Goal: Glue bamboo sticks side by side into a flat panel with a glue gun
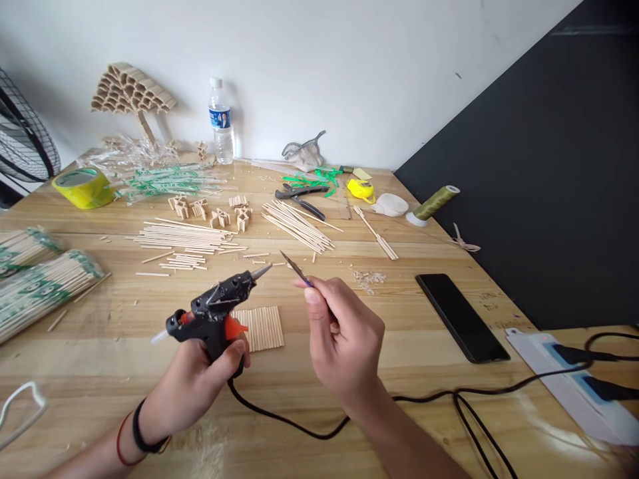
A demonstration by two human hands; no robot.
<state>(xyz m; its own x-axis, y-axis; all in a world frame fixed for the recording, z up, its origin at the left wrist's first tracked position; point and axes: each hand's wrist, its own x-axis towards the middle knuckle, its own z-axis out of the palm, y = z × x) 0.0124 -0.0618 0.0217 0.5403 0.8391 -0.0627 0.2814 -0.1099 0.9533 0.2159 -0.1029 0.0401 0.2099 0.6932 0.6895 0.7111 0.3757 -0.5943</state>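
Observation:
My left hand [200,376] is wrapped round the grip of a black hot glue gun [219,299], its thumb and fingers near the orange trigger. The gun's metal nozzle points up and right. My right hand [347,329] pinches a slim pointed tool [298,267] with a dark, blade-like tip; most of its handle is hidden in the fingers. The tool's tip and the nozzle are close but apart. Behind the gun, a flat panel of short wooden sticks [264,328] lies on the table, partly covered by the left hand.
Loose sticks [182,235], small stick pieces [219,217], pliers [302,196] and a tape measure [360,190] lie further back. A water bottle [221,123] stands by the wall. A phone [462,318] and power strip [569,382] are right; the black cord [319,436] crosses the front.

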